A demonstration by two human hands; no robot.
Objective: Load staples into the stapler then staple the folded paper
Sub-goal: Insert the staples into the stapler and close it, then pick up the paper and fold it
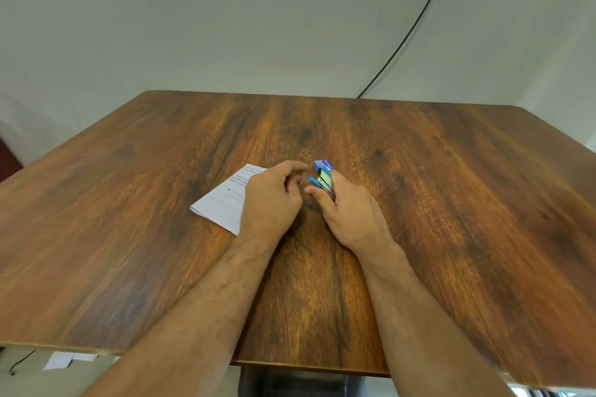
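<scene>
On the grainy wood bench (419,203), the right hand (351,216) has its grip clamped on a blue-and-metal stapler (323,183), a small blue box (323,165) just beyond. The left hand (272,200), fingers loosely curled on nothing, overlaps the folded white paper (222,203).

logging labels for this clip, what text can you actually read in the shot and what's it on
Folded paper: several printed lines, upside down to the camera, too small and blurred to read.
Blue staple box: light lettering on its top, too blurred to read.
Stapler: no text visible.
</scene>
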